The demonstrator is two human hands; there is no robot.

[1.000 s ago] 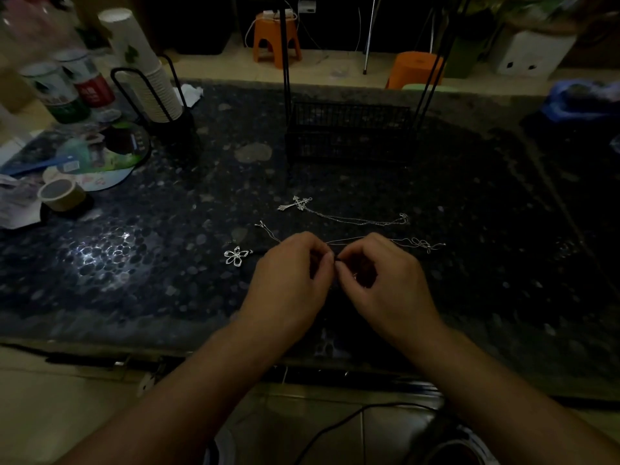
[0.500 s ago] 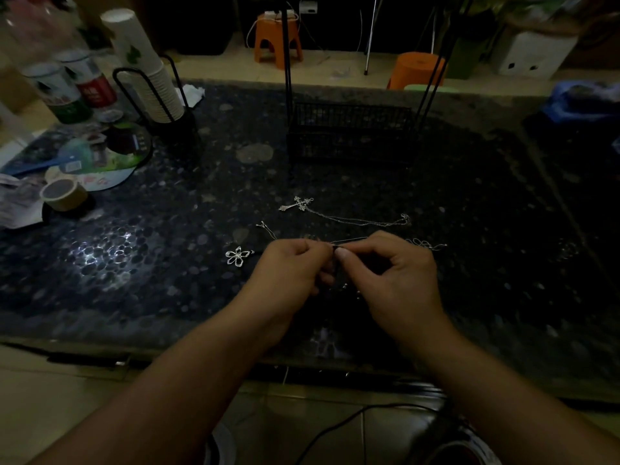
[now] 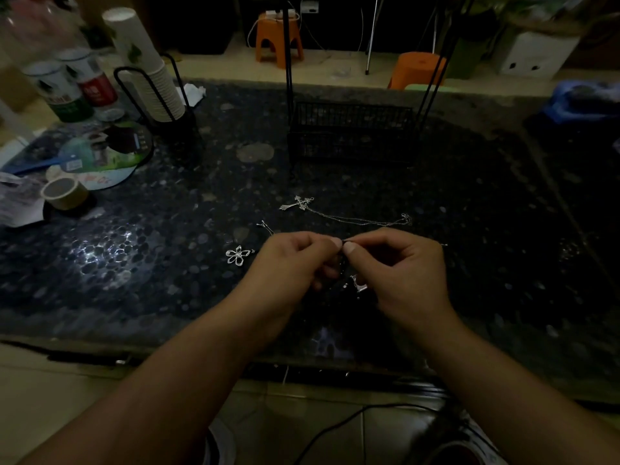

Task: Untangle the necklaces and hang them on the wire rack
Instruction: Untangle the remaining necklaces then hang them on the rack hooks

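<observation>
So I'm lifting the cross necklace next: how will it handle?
The cross necklace looks floppy: its thin chain trails loosely across the table. Probably light, with the pendant swinging below. The chain's far end looks bunched, so it may snag.

A thin silver chain with cross pendant (image 3: 298, 203) lies flat before the black wire rack (image 3: 350, 132); a silver flower pendant (image 3: 237, 255) lies nearer.

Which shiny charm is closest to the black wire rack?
The cross pendant. It lies just in front of the wire rack, while the flower pendant lies nearer the person, beside the left hand.
</observation>
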